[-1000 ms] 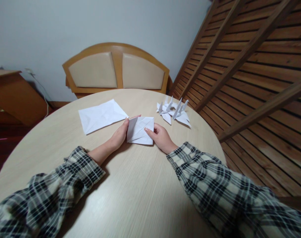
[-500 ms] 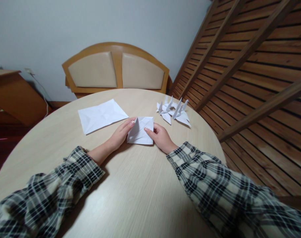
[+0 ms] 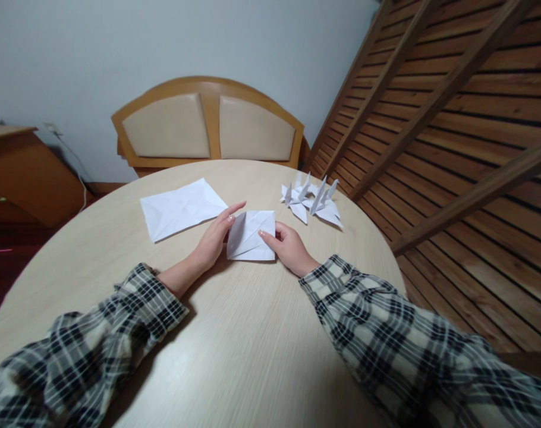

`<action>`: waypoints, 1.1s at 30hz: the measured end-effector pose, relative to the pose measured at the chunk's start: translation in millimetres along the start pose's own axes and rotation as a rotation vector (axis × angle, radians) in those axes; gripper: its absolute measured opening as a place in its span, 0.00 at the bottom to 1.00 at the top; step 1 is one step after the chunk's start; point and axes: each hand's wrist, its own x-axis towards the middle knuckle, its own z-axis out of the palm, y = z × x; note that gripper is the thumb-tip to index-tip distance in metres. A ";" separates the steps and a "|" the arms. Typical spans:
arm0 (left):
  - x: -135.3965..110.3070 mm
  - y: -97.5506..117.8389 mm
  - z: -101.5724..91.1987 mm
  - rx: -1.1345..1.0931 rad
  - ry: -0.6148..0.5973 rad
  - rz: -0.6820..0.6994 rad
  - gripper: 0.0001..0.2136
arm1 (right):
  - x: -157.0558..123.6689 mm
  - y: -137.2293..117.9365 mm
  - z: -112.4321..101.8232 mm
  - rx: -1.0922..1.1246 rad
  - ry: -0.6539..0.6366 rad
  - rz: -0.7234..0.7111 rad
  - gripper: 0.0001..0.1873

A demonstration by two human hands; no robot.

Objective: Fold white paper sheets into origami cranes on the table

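Note:
A small square of folded white paper [image 3: 251, 238], with a slanting crease and a raised flap at its left, is tilted up over the middle of the table. My right hand [image 3: 292, 246] pinches its right edge, thumb on the front face and fingers behind. At the left edge, my left hand [image 3: 214, 241] has its fingers stretched out and loosened, close beside the paper; whether a fingertip touches it I cannot tell.
The round wooden table [image 3: 235, 345] carries a larger creased white sheet [image 3: 181, 208] at back left. Several folded paper cranes [image 3: 313, 199] stand at back right. Behind are a padded headboard [image 3: 208, 119] and a slatted wooden screen [image 3: 466, 148].
My left hand has drawn slightly left off the paper's flap, its fingers straightening. The folded paper's left side has opened a little flatter, while my right hand keeps its pinch.

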 end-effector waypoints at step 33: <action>1.1 0.2 3.1 -0.307 0.020 -0.182 0.47 | -7.0 -5.0 2.3 -0.070 -0.085 -0.037 0.17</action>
